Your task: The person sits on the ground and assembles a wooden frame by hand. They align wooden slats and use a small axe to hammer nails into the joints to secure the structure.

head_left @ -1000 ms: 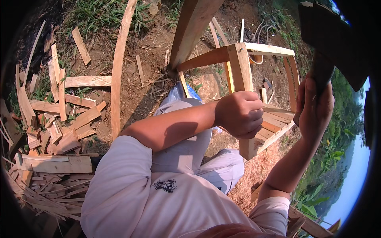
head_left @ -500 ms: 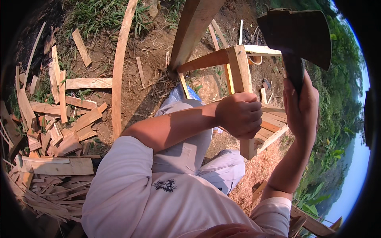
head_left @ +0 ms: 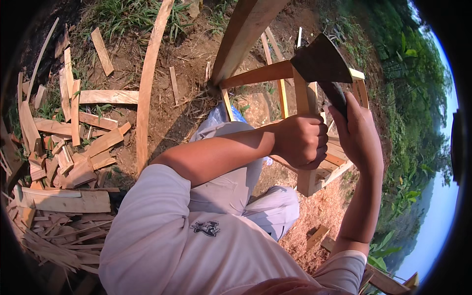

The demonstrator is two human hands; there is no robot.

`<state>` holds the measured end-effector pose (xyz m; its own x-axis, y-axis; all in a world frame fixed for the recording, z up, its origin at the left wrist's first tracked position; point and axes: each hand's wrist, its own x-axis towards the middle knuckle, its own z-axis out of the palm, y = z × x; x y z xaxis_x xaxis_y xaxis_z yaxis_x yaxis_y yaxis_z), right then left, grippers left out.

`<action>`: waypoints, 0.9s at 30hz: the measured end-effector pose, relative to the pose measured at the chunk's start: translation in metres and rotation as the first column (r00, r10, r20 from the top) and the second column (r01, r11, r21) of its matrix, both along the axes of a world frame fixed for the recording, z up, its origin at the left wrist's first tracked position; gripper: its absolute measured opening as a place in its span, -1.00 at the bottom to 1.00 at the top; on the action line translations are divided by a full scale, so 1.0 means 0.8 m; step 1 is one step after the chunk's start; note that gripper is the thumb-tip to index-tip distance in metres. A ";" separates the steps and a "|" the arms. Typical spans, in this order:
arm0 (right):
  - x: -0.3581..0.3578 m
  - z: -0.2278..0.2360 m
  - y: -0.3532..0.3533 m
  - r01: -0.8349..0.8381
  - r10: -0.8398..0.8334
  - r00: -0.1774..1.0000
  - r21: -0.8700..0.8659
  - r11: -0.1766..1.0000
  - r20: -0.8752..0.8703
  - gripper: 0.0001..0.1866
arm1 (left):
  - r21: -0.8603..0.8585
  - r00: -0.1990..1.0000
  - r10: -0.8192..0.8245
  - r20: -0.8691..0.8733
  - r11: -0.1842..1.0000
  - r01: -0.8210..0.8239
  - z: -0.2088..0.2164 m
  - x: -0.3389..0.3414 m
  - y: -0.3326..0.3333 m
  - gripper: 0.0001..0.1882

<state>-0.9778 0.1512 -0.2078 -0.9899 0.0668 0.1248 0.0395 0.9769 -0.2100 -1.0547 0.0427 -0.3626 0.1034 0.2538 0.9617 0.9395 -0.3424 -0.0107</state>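
Observation:
My right hand (head_left: 361,132) is closed round the dark handle of a hatchet (head_left: 322,61). The broad, dark head of the tool is at the upper end of an upright wooden post (head_left: 301,96) and hides that end; whether they touch, I cannot tell. Around the same post, lower down, my left hand (head_left: 300,141) is wrapped in a fist. The post belongs to a chair-like wooden frame with a slatted part (head_left: 336,156) beyond my left hand. A rail (head_left: 258,74) runs leftward from near the top of the post.
A thick timber (head_left: 246,37) rises at the top centre, and a long curved plank (head_left: 148,88) stands left of it. Offcuts and split wood (head_left: 78,167) are heaped at the left. Shavings (head_left: 317,206) cover the ground by my knees. Green plants line a slope at the right.
The hatchet has come down and leftward from its raised position to the top of the post, my right hand moving with it. My left hand has stayed nearly still on the post.

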 end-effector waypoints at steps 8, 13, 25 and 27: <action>0.033 0.079 -0.004 0.083 -0.194 0.930 -0.335 0.938 -0.312 -0.83 | -0.086 0.999 0.041 0.018 0.995 -0.039 0.004 0.000 -0.011 -0.76; -0.013 0.005 0.011 -0.065 0.085 0.991 0.199 0.978 -0.098 -0.81 | -0.039 0.998 0.041 -0.040 0.998 -0.043 0.003 -0.004 -0.009 -0.74; -0.007 0.020 0.018 -0.075 0.039 0.978 -0.170 0.983 -0.206 -0.75 | 0.067 0.997 0.082 0.013 0.994 -0.083 0.000 -0.002 -0.007 -0.75; -0.013 0.001 0.031 -0.042 0.043 0.999 0.092 0.995 -0.017 -0.78 | -0.026 0.998 0.058 -0.014 0.998 -0.059 0.006 0.003 -0.010 -0.75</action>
<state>-0.9882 0.1763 -0.2069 -0.9891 0.0121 0.1469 -0.0056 0.9928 -0.1198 -1.0521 0.0349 -0.3574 0.1005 0.2849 0.9533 0.9578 -0.2871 -0.0152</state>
